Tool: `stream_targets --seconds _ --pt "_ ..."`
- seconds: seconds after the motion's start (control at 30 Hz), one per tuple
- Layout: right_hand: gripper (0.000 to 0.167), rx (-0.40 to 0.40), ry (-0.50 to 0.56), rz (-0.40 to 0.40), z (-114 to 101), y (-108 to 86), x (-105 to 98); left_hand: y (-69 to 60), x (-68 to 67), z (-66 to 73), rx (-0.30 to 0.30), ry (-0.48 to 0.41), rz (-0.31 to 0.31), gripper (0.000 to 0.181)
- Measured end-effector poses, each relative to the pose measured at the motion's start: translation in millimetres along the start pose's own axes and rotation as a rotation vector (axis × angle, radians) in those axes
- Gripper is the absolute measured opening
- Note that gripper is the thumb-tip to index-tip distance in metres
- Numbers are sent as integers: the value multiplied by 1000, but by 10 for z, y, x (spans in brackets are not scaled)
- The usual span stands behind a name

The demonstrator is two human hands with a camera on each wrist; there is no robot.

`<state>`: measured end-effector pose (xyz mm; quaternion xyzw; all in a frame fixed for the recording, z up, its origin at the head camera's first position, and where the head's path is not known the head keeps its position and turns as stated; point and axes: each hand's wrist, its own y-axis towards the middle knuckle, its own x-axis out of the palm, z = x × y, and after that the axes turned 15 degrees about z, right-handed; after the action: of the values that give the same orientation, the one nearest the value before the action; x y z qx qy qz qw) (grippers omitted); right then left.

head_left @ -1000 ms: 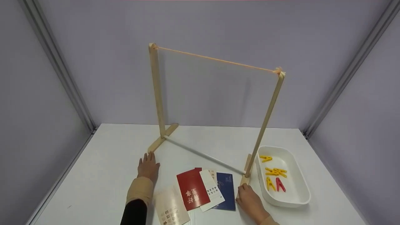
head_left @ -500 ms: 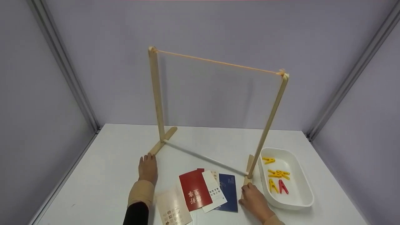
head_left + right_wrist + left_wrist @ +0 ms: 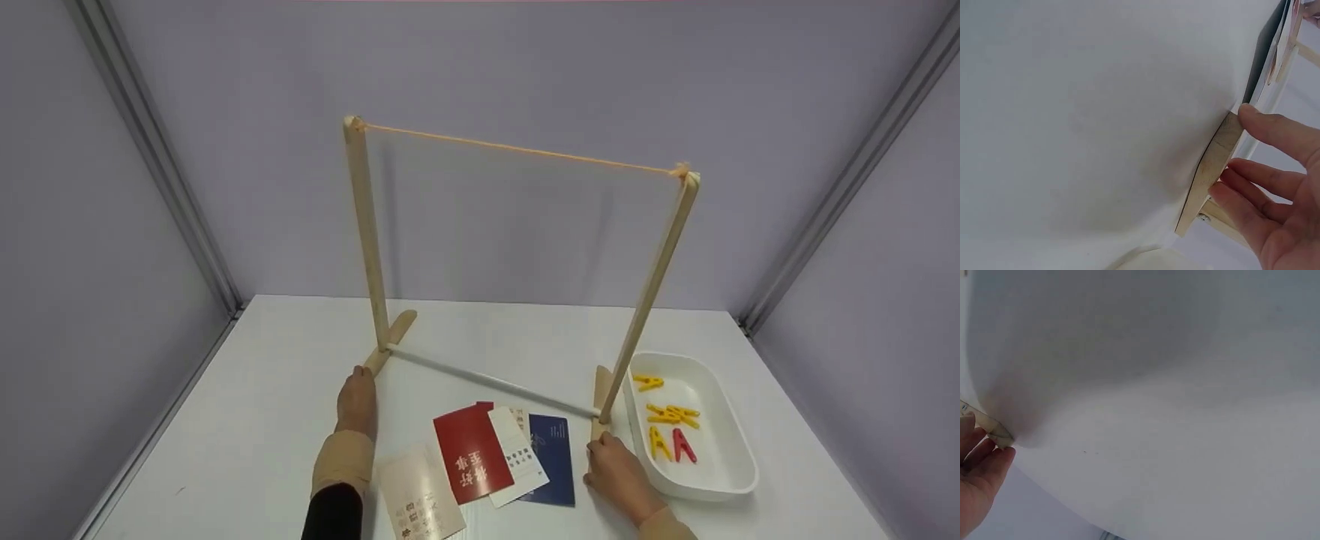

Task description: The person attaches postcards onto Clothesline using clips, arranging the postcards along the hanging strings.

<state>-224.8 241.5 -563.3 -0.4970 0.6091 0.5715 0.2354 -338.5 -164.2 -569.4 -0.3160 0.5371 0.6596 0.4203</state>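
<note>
A wooden stand [image 3: 366, 232] rises from the white table, with an orange string [image 3: 517, 150] tied between its two posts. A white rod [image 3: 491, 382] joins them low down. My left hand [image 3: 356, 405] pinches the near end of the left foot [image 3: 401, 326]; the left wrist view has thumb and fingers on it at the left edge. Around the near end of the right foot [image 3: 1213, 160] my right hand [image 3: 619, 476] closes, thumb at the tip and fingers along the side. Between the hands lie a red card [image 3: 472, 454], a white card, a blue one and a beige booklet [image 3: 420, 495].
A white plastic tray [image 3: 724, 465] stands just right of the right foot, close to the post. Several yellow clothes pegs [image 3: 660, 442] and a red one [image 3: 683, 445] lie in it. Grey walls [image 3: 517, 67] enclose the table at the back and sides.
My left hand has gone from touching the left foot with extended fingers to pinching its end. The stand's left side has shifted a little left and nearer. My right hand keeps its grip.
</note>
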Motion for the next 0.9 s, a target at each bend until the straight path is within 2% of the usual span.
stream_targets --seconds 0.13,0.3,0.57,0.7,0.8,0.9 --pt "30 45 -1 -20 25 23 -10 -13 -7 28 -22 33 68 11" --pt "35 72 -11 -25 47 34 -6 -60 -64 61 -102 -14 107 7" --pt "31 104 3 -50 63 55 -25 -112 -186 79 -148 -35 52 8" --pt "32 102 0 -62 84 69 -57 -138 -224 63 -132 -1 -8 9" --pt "27 61 -12 -41 108 67 -75 -165 -246 51 -134 -26 -29 6" --pt "23 33 -22 -32 119 71 -86 -191 -269 46 -145 -74 -25 4"
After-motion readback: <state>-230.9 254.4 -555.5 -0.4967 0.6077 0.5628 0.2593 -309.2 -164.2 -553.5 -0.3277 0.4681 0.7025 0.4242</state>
